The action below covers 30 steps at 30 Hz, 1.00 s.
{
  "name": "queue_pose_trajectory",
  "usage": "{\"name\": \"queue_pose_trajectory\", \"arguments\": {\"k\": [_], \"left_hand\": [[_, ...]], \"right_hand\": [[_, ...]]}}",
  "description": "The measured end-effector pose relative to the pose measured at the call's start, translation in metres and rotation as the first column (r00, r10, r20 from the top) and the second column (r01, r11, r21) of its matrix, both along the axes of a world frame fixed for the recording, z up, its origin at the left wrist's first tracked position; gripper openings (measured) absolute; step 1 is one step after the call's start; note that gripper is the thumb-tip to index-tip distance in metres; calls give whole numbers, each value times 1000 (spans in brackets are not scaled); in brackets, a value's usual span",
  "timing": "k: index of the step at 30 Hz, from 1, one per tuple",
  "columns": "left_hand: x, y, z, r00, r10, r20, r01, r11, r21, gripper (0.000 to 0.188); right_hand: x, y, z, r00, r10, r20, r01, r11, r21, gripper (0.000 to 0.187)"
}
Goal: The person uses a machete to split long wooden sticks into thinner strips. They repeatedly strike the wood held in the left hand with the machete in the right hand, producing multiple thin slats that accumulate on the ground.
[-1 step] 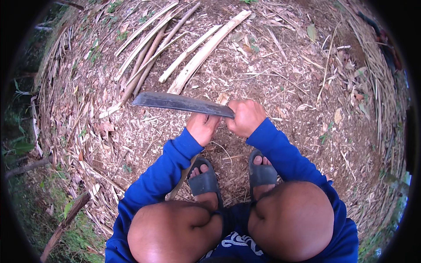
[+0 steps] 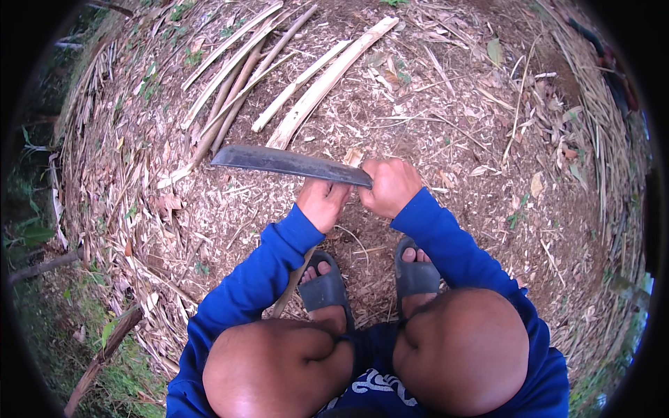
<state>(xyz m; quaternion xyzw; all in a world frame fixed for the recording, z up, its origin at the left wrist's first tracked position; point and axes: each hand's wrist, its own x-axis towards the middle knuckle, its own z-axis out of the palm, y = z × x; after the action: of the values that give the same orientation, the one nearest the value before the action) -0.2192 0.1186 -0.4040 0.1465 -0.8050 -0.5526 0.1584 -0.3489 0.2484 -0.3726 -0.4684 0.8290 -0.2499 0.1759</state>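
Note:
My right hand [image 2: 392, 187] is closed round the handle of a machete [image 2: 289, 161]. The dark, broad blade points left, lying nearly level across the view above my left hand [image 2: 324, 203]. My left hand is closed close beside the right, its fingertips partly hidden under the blade. A pale wooden stick [image 2: 293, 284] runs up from beside my left foot, under my left forearm, toward that hand. Just beyond the blade shows a pale wood end [image 2: 354, 157], which seems to belong to the same stick. The grip itself is mostly hidden.
Split pale wood strips [image 2: 306, 101] and brown sticks [image 2: 240, 104] lie on the ground ahead to the left. Wood chips and dry leaves cover the soil. My sandalled feet [image 2: 325, 289] are just below my hands. A thicker branch [image 2: 104, 355] lies at lower left.

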Motion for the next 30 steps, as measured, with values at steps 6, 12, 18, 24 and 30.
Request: {"name": "queue_pose_trajectory", "arguments": {"k": [6, 12, 18, 24, 30], "left_hand": [[-5, 9, 41, 933, -19, 359, -115, 930, 348, 26], [-8, -8, 33, 907, -173, 385, -99, 800, 592, 23], [-3, -18, 17, 887, -261, 381, -121, 665, 737, 25], [10, -24, -12, 891, -205, 405, -184, 652, 736, 12], [25, -11, -23, 917, -221, 331, -161, 554, 817, 11]], "right_hand": [[-15, 16, -7, 999, -51, 6, 51, 999, 15, 14], [-21, 17, -2, 945, -18, 327, -3, 998, 62, 17], [-13, 24, -17, 899, 86, 430, -56, 995, -82, 19], [0, 17, -1, 969, 47, 243, -27, 996, -85, 15], [7, 14, 3, 957, 104, 269, -73, 990, -123, 14]]}}
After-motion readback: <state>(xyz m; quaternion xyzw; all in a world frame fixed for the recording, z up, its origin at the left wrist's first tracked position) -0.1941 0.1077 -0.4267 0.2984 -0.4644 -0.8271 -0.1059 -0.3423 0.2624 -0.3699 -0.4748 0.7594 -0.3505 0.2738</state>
